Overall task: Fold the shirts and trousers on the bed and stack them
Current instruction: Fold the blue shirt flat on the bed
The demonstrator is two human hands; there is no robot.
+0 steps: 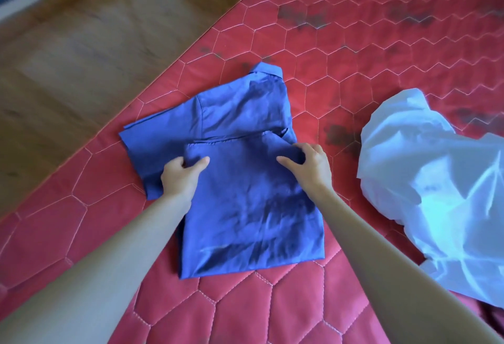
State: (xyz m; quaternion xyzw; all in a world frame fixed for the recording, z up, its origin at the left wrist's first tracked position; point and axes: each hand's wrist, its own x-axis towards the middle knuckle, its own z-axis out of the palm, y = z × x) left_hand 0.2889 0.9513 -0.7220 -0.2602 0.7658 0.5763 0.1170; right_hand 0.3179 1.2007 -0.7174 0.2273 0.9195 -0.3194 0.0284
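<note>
**Blue shirt half folded, white garment still waiting**

Both our hands pinch the folded-over edge of the blue shirt (245, 180) at the centre of the frame: the left hand (181, 174) grips the edge's left end with thumb on top and fingers curled under the cloth, and the right hand (309, 163) clamps its right end the same way. Neither hand is free; each grasps shirt fabric.

We judge the shirt to be partway through its fold. Its lower part has been brought up over the body, so a doubled panel lies toward the bottom of the frame, with the collar pointing to the upper middle. One short sleeve sticks out flat toward the left, not yet tucked in, so the shape is no neat rectangle yet. It all rests on the red quilted bed (354, 57), near the edge that borders the wooden floor (81, 43) in the upper left.

At the right edge of the frame a white garment (436, 180) lies crumpled and unfolded, apart from the shirt. We cannot tell whether it is a shirt or trousers. No finished stack shows anywhere in view, so most of the job appears to remain: finishing this shirt, folding the white piece, and stacking.
</note>
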